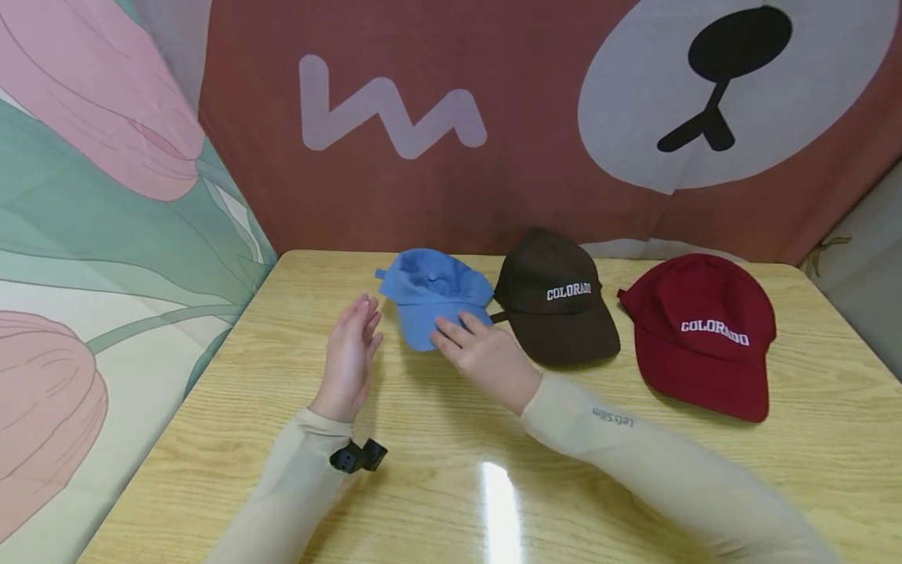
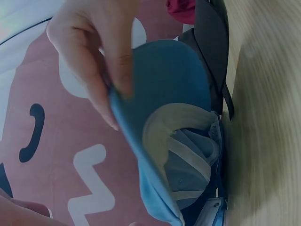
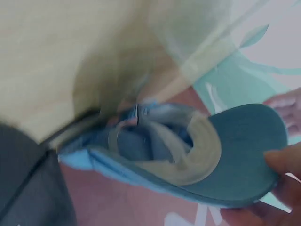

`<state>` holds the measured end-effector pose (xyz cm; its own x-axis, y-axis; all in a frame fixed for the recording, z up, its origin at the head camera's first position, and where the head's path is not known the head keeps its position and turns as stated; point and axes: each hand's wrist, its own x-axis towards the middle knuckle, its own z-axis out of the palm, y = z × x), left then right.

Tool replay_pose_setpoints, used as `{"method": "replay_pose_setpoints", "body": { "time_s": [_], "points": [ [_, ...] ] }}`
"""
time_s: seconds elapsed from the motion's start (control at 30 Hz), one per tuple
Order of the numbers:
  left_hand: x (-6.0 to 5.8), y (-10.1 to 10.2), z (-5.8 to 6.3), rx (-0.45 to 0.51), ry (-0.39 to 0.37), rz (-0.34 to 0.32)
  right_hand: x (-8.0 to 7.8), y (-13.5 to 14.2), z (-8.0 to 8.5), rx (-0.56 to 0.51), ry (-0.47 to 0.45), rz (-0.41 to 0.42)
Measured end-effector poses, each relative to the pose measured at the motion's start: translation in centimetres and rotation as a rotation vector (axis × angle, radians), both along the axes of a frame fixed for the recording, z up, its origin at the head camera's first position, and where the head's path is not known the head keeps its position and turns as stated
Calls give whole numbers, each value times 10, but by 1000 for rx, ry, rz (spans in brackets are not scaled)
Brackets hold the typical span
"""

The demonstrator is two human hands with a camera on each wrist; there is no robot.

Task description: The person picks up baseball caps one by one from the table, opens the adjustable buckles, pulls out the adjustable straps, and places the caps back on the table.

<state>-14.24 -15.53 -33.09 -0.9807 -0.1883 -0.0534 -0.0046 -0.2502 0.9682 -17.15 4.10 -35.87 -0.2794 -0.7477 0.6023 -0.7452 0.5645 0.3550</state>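
Observation:
A blue baseball cap (image 1: 430,278) is at the back of the table, its brim lifted toward me. My right hand (image 1: 491,356) pinches the brim's front edge, thumb underneath and fingers on top, as the right wrist view shows. In that view the cap's underside (image 3: 244,141) and pale inner band face the camera. Just left of the cap, my left hand (image 1: 347,360) is held upright with straight fingers, apart from it. Right of the blue cap sits a dark brown cap (image 1: 546,270) lettered COLORADO, and farther right a dark red cap (image 1: 698,305) with the same lettering.
The caps rest on a light wood-grain table (image 1: 416,486). A brown cloth (image 1: 437,196) with a bear's muzzle hangs right behind its back edge, and a tulip-printed cloth (image 1: 162,266) hangs along the left side. A strap lies between the blue and brown caps.

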Motion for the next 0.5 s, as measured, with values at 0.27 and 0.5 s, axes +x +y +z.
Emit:
{"method": "replay_pose_setpoints", "body": {
  "time_s": [0.27, 0.5],
  "points": [
    [-1, 1, -1, -6, -24, -1, 4, -15, -19, 28, -57, -33],
    [-3, 5, -4, -8, -33, -5, 3, -30, -36, 94, -59, -84]
  ]
}}
